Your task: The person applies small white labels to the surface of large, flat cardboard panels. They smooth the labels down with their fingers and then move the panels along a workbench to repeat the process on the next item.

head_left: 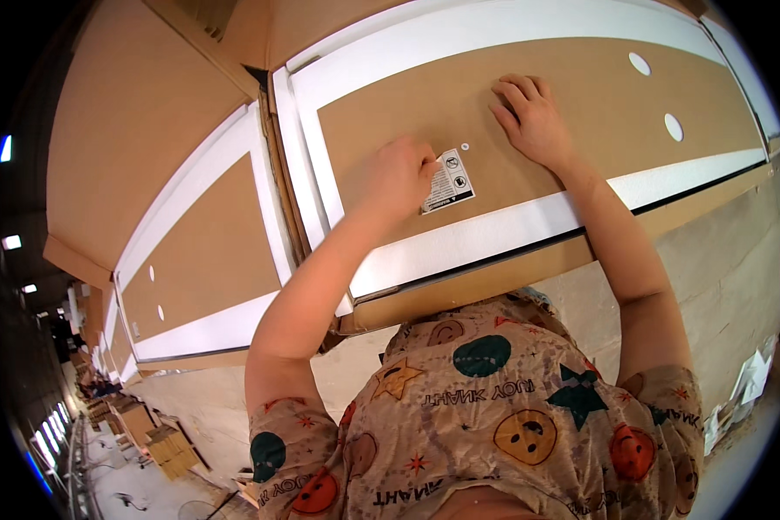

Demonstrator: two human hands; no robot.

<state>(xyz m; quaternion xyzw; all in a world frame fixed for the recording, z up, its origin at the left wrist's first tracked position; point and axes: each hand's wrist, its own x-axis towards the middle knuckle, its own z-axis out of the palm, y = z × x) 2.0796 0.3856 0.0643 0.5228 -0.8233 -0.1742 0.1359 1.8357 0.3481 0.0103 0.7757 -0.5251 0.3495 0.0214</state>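
Note:
A wide brown board (pixel 390 95) lies in an open carton, framed by white foam strips (pixel 459 243). On it is a white printed label (pixel 451 184) with black pictograms. My left hand (pixel 399 178) is closed in a pinch at the label's upper left edge, its fingertips covering that corner. To the right and farther away, my right hand (pixel 530 117) rests on the board, fingers bent and thumb apart, holding nothing. A small white round spot (pixel 465 146) shows just above the label.
At left stands another open carton with a similar brown board (pixel 208 251) in white foam. White ovals (pixel 673 127) mark the near board's right part. The carton's front edge (pixel 477 282) runs before my body. Stacked cardboard (pixel 169 446) stands on the floor at lower left.

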